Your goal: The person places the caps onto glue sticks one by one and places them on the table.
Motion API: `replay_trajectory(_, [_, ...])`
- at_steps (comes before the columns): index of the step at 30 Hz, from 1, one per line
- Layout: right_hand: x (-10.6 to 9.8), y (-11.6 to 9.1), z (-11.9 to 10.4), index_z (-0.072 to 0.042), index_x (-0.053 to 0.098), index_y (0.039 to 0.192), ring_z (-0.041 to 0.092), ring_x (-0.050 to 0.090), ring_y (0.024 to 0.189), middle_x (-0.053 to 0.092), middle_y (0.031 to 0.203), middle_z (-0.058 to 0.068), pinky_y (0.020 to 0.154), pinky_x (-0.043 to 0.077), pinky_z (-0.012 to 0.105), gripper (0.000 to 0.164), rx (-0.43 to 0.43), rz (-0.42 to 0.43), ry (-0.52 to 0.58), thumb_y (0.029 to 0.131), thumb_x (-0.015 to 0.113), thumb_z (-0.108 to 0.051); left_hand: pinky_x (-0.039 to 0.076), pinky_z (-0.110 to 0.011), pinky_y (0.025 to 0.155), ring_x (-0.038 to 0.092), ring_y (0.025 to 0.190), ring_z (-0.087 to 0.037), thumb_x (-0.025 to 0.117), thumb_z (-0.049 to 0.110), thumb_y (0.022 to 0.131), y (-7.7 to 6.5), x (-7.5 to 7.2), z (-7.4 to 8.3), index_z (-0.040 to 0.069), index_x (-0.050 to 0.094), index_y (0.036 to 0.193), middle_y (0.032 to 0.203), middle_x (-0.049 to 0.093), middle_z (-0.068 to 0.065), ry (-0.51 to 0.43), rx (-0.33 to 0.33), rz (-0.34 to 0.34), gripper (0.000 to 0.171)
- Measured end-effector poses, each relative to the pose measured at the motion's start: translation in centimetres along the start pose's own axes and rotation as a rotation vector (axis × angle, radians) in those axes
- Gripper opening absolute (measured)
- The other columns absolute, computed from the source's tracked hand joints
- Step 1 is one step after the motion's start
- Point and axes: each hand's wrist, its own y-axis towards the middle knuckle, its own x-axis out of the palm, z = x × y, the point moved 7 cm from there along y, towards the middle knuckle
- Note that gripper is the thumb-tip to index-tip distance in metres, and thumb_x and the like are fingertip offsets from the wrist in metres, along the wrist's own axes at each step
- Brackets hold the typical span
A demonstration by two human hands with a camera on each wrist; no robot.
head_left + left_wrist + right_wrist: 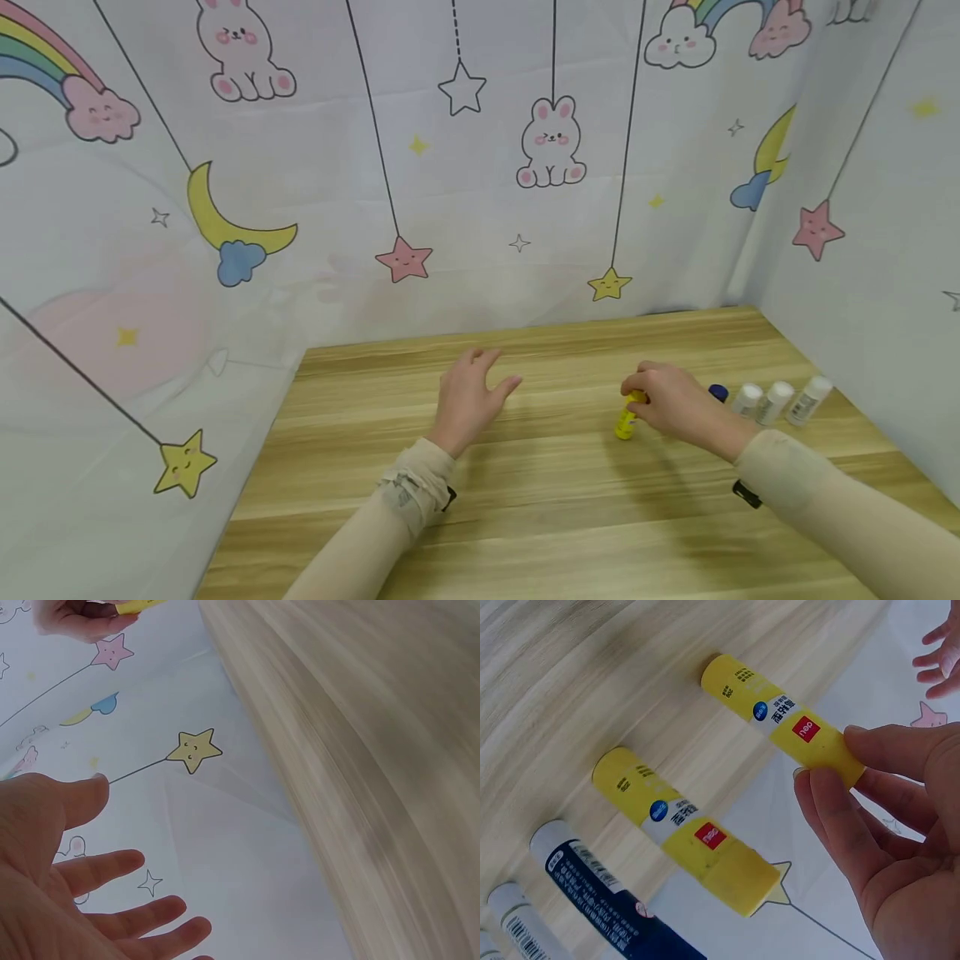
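Note:
My right hand (678,408) pinches the upper end of a yellow glue stick (780,724) between thumb and fingers. The glue stick is upright; whether its base touches the table cannot be told. Beside it in the right wrist view stands a second yellow glue stick (679,825), which the hand hides in the head view. Further along the row are a navy glue stick with a white base (619,896) and a white one (525,922). My left hand (467,404) hovers over the table's middle, holding nothing, its fingers spread and thumb apart in the left wrist view.
White-capped sticks (808,402) stand in a row near the right edge of the wooden table (540,517), alongside a navy cap (718,392). White curtains (480,200) printed with rabbits and stars rise behind and at both sides.

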Motion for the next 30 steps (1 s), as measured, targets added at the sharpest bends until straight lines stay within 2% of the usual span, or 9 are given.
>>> replay_trajectory(9, [-0.5,-0.8,0.7,-0.005,0.075,0.102,0.007,0.056,0.066,0.059,0.087,-0.001,0.057,0.050,0.024,0.020,-0.013,0.017,-0.023,0.083,0.081,-0.005,0.042,-0.061,0.098,0.058,0.120,-0.035,0.073,0.045,0.092,0.6,-0.1,-0.6,0.013,0.063,0.137,0.132,0.061,-0.016,0.005,0.002,0.000,0.056])
replay_trajectory(15, [-0.7,-1.0,0.9,-0.005,0.076,0.101,0.007,0.056,0.066,0.059,0.085,-0.001,0.057,0.050,0.024,0.019,-0.020,0.020,-0.037,0.082,0.082,-0.005,0.039,-0.064,0.100,0.052,0.126,-0.041,0.070,0.048,0.093,1.3,0.2,-1.7,0.013,0.061,0.140,0.138,0.055,-0.023,0.024,-0.047,-0.027,0.059])
replay_trajectory(21, [-0.5,-1.2,0.7,-0.006,0.076,0.102,0.007,0.056,0.067,0.059,0.088,0.000,0.057,0.049,0.024,0.021,-0.022,0.008,-0.047,0.082,0.082,-0.004,0.035,-0.066,0.102,0.048,0.130,-0.042,0.068,0.050,0.093,2.3,0.3,-2.8,0.016,0.056,0.145,0.143,0.051,-0.023,0.043,-0.087,-0.053,0.063])
replay_trajectory(30, [-0.5,-0.9,0.1,-0.011,0.076,0.104,0.006,0.052,0.063,0.059,0.089,-0.001,0.053,0.046,0.024,0.020,0.001,0.020,-0.106,0.085,0.081,-0.015,0.030,-0.071,0.103,0.037,0.137,-0.046,0.057,0.063,0.095,2.4,0.8,-4.6,0.029,0.047,0.152,0.150,0.041,-0.024,0.127,-0.146,-0.103,0.067])
